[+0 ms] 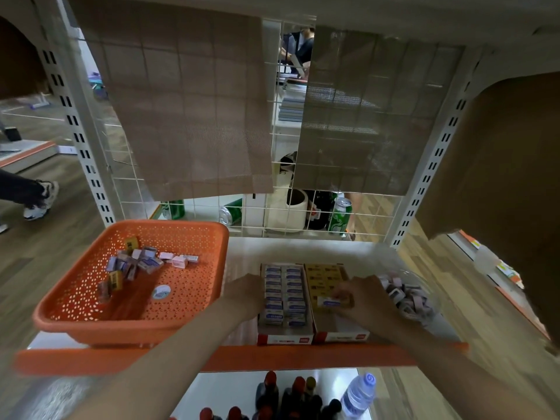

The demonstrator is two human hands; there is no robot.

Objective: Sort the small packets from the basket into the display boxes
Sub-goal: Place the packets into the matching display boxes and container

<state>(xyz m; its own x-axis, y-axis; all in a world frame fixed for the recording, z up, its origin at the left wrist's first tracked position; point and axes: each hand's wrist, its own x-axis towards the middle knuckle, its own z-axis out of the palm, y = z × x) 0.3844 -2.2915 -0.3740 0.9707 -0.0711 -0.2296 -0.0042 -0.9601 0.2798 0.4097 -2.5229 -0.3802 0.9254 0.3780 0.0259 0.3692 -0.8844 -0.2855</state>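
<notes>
— Orange shelf edge [303, 357] right in front of us, with dark bottles [291, 398] and a water bottle [359, 395] on the level underneath. What are the hands doing?

— The right hand [363, 298] pinches a small packet [331, 303] with a bluish label between thumb and fingertips, low over the near end of the right display box [342, 337], the one with yellow packs in its far half.

— And the other?

— The left hand [245, 294] is against the left side of the left display box [285, 339], which is filled with two rows of blue-and-white packs. Its fingers are hidden from here, so I can't tell whether it's gripping or only touching.

— Where's the rest of the stock?

— The basket [127, 324] sits to the left on the same shelf, with loose packets [145, 260] heaped toward its far left corner. On the right, beside the boxes, a clear bowl [433, 301] holds more small packs.

— Behind?

— A wire grid [272, 219], with green cans [341, 218] beyond it.
</notes>
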